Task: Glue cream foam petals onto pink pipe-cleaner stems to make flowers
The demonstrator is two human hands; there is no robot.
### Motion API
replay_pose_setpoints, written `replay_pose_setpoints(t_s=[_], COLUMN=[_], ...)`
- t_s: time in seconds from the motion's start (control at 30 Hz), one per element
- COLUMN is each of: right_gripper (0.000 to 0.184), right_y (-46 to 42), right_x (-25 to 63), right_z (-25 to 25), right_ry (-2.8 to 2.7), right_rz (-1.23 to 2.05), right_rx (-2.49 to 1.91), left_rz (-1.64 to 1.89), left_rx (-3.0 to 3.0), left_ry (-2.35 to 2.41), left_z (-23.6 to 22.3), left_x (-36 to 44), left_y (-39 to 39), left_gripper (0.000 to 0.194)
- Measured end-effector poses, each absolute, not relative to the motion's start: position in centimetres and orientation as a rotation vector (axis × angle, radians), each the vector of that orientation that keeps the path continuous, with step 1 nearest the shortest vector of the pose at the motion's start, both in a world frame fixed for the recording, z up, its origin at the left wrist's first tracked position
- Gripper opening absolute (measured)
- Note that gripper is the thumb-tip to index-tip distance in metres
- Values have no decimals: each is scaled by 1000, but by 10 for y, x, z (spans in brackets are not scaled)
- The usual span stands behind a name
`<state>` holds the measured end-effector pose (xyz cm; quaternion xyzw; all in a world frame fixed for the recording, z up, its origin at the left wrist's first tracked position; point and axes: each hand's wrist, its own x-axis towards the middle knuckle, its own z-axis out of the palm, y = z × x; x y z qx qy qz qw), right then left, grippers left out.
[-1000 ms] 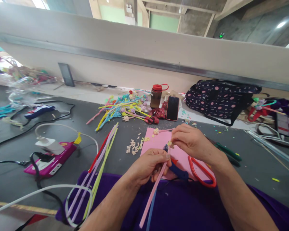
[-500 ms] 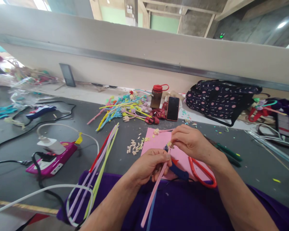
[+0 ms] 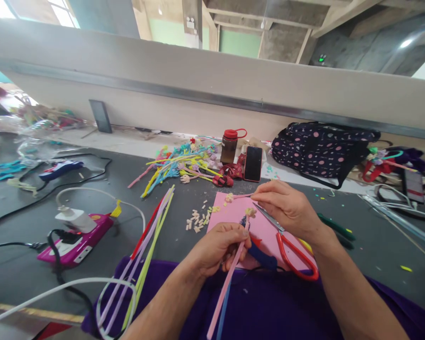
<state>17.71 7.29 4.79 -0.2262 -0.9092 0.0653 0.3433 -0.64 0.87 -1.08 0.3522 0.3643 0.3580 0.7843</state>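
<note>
My left hand is closed on a pink fuzzy stem, pinched near its top between thumb and fingers. A small cream-yellow flower-like tip sits at the stem's upper end. My right hand is apart from that tip, its fingers bunched above the pink sheet; what they hold, if anything, is hidden. By its fingertips lies another pink stem with a pale flower tip. Red-handled scissors and a blue-handled tool with a red part rest below the hands. A blue strip runs beneath the held stem.
Small pale pieces lie left of the sheet. Loose stems and a magenta power strip with cables are further left. Behind stand a bottle, a phone and a patterned bag. Green-handled pliers lie right.
My right hand has drawn away from the flower tip, upward and slightly right, uncovering the tip and the scissor blades. My left hand keeps its hold on the pink stem.
</note>
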Motion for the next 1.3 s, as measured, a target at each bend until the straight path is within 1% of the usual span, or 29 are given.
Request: replay_pose_setpoints(t_s=[0.13, 0.33, 0.5, 0.6, 0.7, 0.97, 1.3], right_gripper=[19, 13, 24, 22, 28, 19, 16], right_y=[71, 66, 66, 66, 66, 65, 66], right_x=[176, 176, 175, 173, 171, 168, 166], right_z=[51, 54, 51, 49, 50, 49, 44], right_ry=[-2258, -2219, -2111, -2083, -2093, -2174, -2193], right_rz=[192, 342, 623, 865, 997, 962, 914], right_rx=[-635, -765, -929, -883, -788, -756, -750], left_rz=[806, 848, 857, 841, 827, 810, 800], left_rx=[764, 753, 801, 847, 896, 940, 926], left_ry=[712, 560, 603, 679, 714, 733, 746], left_z=[-12, -18, -14, -11, -9, -9, -9], left_x=[-9, -13, -13, -11, -10, -9, -8], left_y=[8, 10, 8, 5, 4, 3, 3], left_gripper=[22, 23, 23, 24, 25, 24, 24])
